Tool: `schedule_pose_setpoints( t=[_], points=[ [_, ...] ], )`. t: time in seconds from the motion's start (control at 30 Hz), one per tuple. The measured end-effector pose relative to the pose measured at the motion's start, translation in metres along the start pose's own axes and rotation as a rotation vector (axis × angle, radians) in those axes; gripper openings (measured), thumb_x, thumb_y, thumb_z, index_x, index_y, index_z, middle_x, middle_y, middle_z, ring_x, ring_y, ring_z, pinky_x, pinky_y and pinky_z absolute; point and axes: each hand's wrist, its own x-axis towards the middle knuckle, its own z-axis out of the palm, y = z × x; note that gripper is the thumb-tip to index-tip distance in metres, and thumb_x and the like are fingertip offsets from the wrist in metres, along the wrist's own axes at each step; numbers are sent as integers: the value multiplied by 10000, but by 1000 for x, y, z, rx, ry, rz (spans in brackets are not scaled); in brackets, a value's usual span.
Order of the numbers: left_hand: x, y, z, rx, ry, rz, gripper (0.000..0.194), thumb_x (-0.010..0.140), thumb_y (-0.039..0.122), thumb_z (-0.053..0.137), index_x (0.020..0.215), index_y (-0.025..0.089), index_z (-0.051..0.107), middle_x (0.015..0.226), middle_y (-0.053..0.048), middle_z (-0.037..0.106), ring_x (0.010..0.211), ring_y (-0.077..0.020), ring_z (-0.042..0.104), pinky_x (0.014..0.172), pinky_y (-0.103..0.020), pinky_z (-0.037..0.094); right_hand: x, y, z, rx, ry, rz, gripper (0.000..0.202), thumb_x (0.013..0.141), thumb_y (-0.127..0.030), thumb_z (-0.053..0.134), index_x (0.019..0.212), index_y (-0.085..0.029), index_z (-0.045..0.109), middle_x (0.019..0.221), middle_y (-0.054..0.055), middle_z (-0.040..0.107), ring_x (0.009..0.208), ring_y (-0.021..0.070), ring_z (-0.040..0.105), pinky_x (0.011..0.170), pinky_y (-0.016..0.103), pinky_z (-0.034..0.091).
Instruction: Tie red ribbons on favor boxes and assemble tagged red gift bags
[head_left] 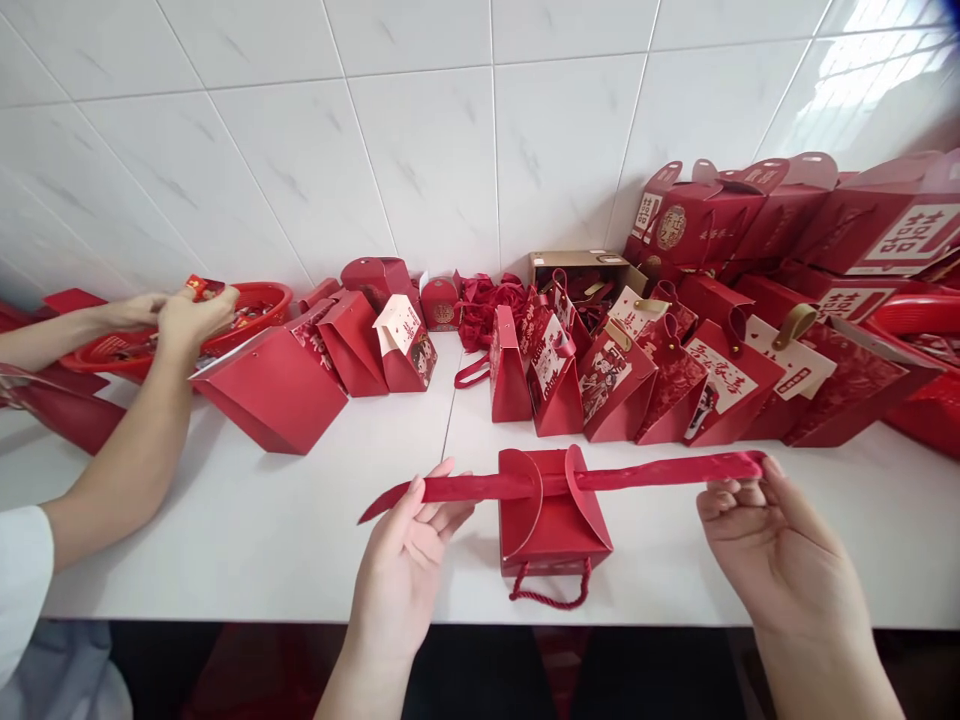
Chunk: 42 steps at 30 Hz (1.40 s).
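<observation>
A small red gift box (555,530) stands on the white table in front of me, its rounded top flaps folded over. A red cord handle (551,602) droops from its near side. Through the flaps runs a dark red velvet ribbon (645,474), stretched out to both sides. My left hand (409,550) pinches the ribbon left of the box, and its pointed tail sticks out past the thumb. On the other side, my right hand (780,540) pinches the ribbon's right end between thumb and fingers, palm turned up.
Along the tiled wall stand several red gift boxes (611,385), a heap of red ribbons (491,310) and an open cardboard box (581,262). Larger boxes (697,220) are stacked back right. At left, another person's hands (191,320) hold a small packet over a red basket (274,305).
</observation>
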Motion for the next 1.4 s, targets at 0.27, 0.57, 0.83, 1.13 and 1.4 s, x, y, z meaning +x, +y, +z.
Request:
schedule_pose_setpoints(
  t=[0.27,0.57,0.83,1.13,1.4],
  points=[
    [0,16,3,63,36,110,463,774,502,719,1060,139,751,971,-128,771,963,-256,703,940,-376,527,-9,4,6,-22,2,-92,204,726,-267,805,709,-207,611,593,-72,563,549,83,570,534,204,510],
    [1,27,-2,152,69,286,338,783,489,741,953,200,779,901,-41,771,964,-224,692,930,-345,538,-15,5,15,-61,-52,-154,179,739,-262,807,720,-207,638,651,-62,608,552,80,564,529,212,494],
    [11,65,33,380,43,744,192,732,387,826,853,242,789,845,1,757,881,-196,683,852,-315,549,-17,-31,69,-153,-334,-388,75,755,-245,796,787,-232,730,780,-21,702,703,135,652,663,282,560],
    [10,86,94,570,-363,751,219,787,403,773,892,214,802,802,-30,738,845,-189,662,800,-293,516,-33,-48,157,-305,-801,-472,62,782,-274,783,841,-269,764,849,-23,744,787,135,689,719,261,566],
    [5,83,90,668,-391,779,197,804,398,753,763,207,775,698,-8,665,699,-153,578,669,-272,450,-33,-44,160,-330,-789,-373,103,776,-336,794,787,-245,747,749,-34,701,675,107,634,639,233,520]
  ],
)
